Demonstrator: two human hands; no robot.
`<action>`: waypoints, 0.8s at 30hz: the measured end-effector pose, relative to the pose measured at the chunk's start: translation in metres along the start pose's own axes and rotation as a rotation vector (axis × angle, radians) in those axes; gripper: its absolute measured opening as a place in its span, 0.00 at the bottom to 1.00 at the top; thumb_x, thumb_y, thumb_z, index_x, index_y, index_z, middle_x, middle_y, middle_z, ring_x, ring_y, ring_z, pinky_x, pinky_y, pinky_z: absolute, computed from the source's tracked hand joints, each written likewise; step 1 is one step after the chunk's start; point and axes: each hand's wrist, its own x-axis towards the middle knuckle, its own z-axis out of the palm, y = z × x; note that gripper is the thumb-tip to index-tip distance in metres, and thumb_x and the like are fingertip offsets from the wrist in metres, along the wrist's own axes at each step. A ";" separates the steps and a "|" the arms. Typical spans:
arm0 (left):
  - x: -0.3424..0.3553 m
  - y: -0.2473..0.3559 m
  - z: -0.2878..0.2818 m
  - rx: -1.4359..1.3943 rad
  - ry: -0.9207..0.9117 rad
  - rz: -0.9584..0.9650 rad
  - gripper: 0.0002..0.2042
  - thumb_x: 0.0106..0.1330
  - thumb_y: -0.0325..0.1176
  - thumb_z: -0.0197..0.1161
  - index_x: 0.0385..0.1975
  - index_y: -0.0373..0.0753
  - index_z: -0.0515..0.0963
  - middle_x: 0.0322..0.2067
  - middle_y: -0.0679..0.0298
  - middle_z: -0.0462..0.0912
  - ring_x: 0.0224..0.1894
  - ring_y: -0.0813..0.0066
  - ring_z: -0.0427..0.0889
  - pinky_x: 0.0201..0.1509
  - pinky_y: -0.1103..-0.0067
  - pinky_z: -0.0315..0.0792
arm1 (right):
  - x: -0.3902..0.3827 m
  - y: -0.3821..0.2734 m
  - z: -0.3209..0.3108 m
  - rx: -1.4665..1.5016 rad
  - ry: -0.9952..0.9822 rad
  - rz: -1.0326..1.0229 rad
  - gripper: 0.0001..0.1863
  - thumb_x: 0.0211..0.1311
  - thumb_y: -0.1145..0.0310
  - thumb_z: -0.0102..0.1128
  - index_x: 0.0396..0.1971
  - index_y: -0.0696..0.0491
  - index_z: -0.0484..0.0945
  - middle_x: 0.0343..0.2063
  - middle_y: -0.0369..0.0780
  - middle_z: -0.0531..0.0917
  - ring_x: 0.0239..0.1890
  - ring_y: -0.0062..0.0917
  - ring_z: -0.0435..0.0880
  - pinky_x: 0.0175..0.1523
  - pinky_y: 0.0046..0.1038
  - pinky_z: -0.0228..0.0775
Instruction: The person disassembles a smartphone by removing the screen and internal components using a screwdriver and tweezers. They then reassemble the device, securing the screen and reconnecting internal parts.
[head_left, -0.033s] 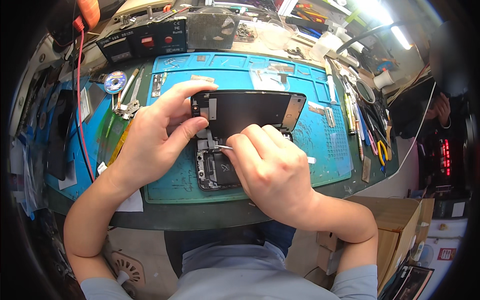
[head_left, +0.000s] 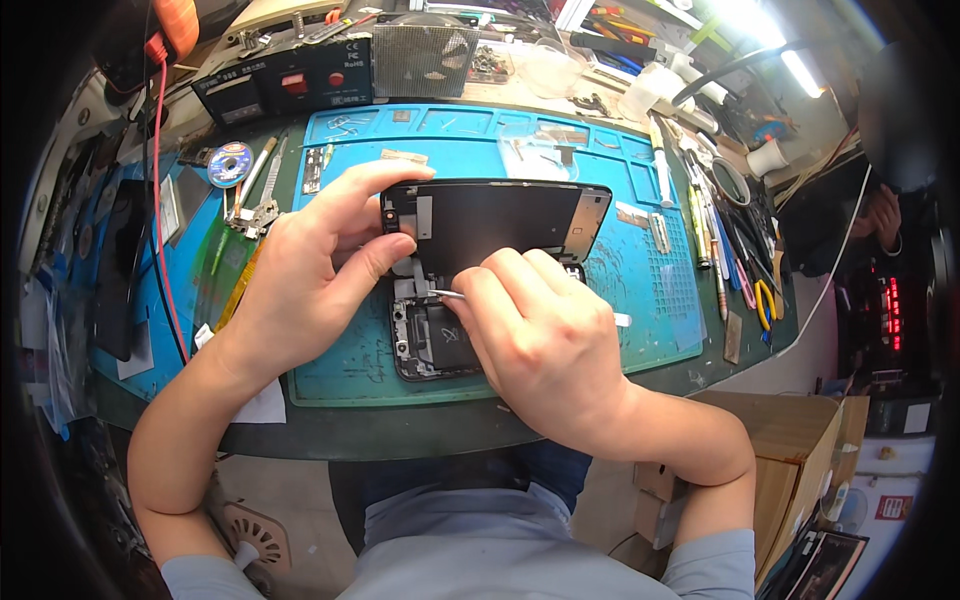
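An opened smartphone lies on the blue repair mat point(head_left: 350, 375). Its screen panel point(head_left: 490, 225) stands tilted up, with its dark back side toward me. My left hand point(head_left: 325, 245) grips that panel by its left end, thumb in front and fingers behind. Below lies the phone body point(head_left: 445, 345), its battery and inner parts bare. A flex cable point(head_left: 420, 275) runs between the two halves at the left. My right hand point(head_left: 535, 345) is closed around thin metal tweezers point(head_left: 448, 294), whose tip touches or nearly touches the cable's lower end. That hand hides the right part of the body.
A black powered box point(head_left: 290, 85) and a fan point(head_left: 425, 55) stand at the back. Left lie a solder spool point(head_left: 231, 164) and a metal clamp point(head_left: 258, 215). Pliers point(head_left: 765, 305) and several hand tools line the right side. A clear tray point(head_left: 540, 155) sits behind the phone.
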 end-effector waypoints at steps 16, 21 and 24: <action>0.000 0.001 0.000 -0.001 -0.006 0.002 0.23 0.76 0.19 0.60 0.70 0.35 0.68 0.50 0.58 0.85 0.54 0.79 0.82 0.61 0.79 0.75 | 0.003 -0.001 -0.008 -0.025 -0.058 0.019 0.08 0.57 0.71 0.72 0.32 0.53 0.81 0.28 0.36 0.77 0.30 0.28 0.79 0.34 0.29 0.74; 0.000 0.001 -0.003 0.024 -0.028 -0.012 0.23 0.76 0.19 0.60 0.70 0.35 0.68 0.51 0.58 0.85 0.54 0.79 0.82 0.61 0.79 0.75 | 0.010 -0.004 -0.013 -0.070 -0.088 0.004 0.08 0.56 0.70 0.71 0.29 0.52 0.78 0.27 0.36 0.75 0.31 0.27 0.79 0.33 0.29 0.74; 0.000 0.002 -0.004 0.038 -0.037 -0.029 0.24 0.75 0.19 0.60 0.70 0.35 0.68 0.50 0.58 0.85 0.53 0.79 0.82 0.61 0.79 0.75 | 0.015 -0.008 -0.016 -0.092 -0.092 0.000 0.08 0.54 0.71 0.68 0.25 0.51 0.75 0.26 0.36 0.73 0.30 0.27 0.79 0.33 0.29 0.73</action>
